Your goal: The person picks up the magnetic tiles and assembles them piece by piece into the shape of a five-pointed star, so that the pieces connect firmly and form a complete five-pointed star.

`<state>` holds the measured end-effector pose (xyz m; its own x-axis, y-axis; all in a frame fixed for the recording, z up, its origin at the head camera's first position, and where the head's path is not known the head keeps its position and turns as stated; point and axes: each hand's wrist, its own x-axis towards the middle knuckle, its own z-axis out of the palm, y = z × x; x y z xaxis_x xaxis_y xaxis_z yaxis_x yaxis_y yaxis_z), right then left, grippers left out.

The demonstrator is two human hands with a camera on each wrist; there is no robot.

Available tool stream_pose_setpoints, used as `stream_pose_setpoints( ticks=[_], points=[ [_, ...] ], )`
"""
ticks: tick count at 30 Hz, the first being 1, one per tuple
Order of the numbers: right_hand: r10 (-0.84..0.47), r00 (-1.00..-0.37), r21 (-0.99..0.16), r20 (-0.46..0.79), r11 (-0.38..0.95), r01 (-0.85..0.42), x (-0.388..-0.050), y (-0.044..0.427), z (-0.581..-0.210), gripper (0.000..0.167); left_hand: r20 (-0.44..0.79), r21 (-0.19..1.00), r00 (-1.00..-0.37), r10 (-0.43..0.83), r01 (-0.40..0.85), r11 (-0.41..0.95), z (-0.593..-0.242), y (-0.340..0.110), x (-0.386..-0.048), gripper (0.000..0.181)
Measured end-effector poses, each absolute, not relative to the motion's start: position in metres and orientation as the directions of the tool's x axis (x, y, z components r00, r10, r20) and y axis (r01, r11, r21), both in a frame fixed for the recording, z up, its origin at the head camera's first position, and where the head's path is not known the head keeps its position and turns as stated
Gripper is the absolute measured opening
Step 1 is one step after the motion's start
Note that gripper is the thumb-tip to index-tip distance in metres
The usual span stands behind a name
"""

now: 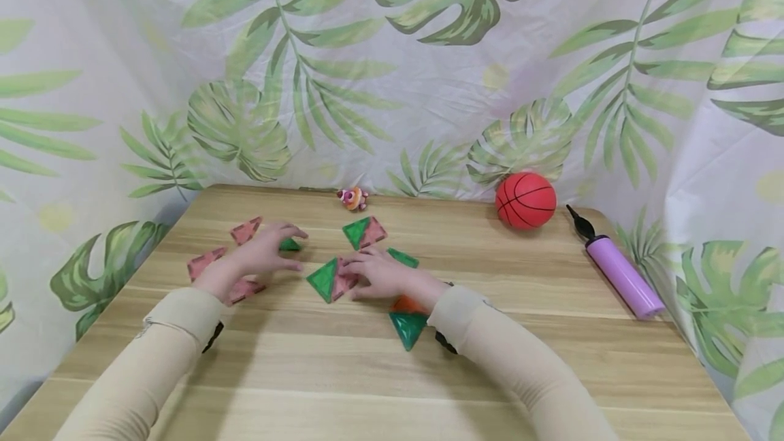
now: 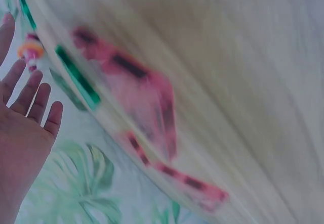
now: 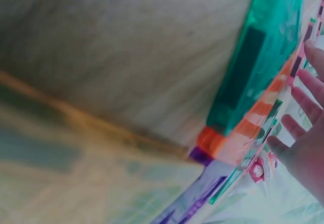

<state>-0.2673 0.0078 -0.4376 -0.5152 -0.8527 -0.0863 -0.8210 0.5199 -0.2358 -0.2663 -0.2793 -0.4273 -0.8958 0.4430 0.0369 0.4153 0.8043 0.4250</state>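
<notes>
My right hand point(image 1: 380, 272) is over a green triangular tile point(image 1: 321, 281) and a pink tile point(image 1: 343, 283) that lie edge to edge; its fingertips rest on or just over the pink one. In the right wrist view its fingers point(image 3: 309, 100) look fairly straight. My left hand point(image 1: 263, 252) hovers with spread fingers beside a small green tile point(image 1: 290, 245), holding nothing. Around its wrist lie pink tiles, one behind point(image 1: 246, 230), one at the left point(image 1: 204, 262) and one partly under the forearm point(image 1: 246, 290).
Beyond the right hand lie a green-and-pink tile pair point(image 1: 356, 231) and a green tile point(image 1: 403, 258). A teal triangle point(image 1: 408, 329) and an orange tile point(image 1: 405, 304) sit by the right wrist. At the back stand a small figurine point(image 1: 352, 199) and a red ball point(image 1: 525, 201); a purple pump point(image 1: 623, 276) lies right.
</notes>
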Motion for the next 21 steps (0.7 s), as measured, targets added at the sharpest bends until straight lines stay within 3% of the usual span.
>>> stream_pose_setpoints(
  ticks=[11, 21],
  points=[
    [-0.891, -0.434, -0.285, -0.133, 0.453, -0.844, -0.271, 0.019, -0.439, 0.052, 0.058, 0.376, -0.923, 0.379, 0.372, 0.848, -0.429, -0.317, -0.279, 0.073],
    [-0.895, -0.413, -0.296, -0.17, 0.446, -0.845, -0.271, 0.022, -0.436, 0.052, 0.0, 0.313, -0.949, 0.314, 0.298, 0.902, -0.445, -0.328, -0.289, 0.058]
  ],
)
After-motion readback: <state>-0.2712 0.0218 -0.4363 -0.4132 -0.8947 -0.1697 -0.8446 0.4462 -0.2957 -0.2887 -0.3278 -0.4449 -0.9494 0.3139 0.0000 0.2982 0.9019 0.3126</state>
